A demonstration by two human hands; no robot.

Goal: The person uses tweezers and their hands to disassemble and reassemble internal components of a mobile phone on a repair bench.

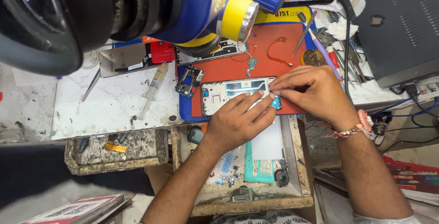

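1. An opened phone frame (238, 95) lies flat on the orange mat (274, 45), near the mat's front edge, with its long side running left to right.
2. The left hand (238, 121) rests on the frame's lower right part, its fingers (256, 102) stretched out flat and pressing down, not curled around anything.
3. The right hand (315, 91) sits at the frame's right end, its fingertips (274, 86) pinched together right on the top right corner; whether they hold a small part or tool there I cannot tell.
4. So the frame lies under and between both hands, touched by each, with its left half uncovered.
5. A small circuit board (189, 81) lies just beside the frame's left end, on the mat's blue edge.
6. A syringe (153, 89) lies on the white marble slab (105, 109), well apart to the left.
7. Tweezers (304, 34) lie at the mat's far right corner.
8. A microscope head (137, 9) hangs over the far side of the bench.
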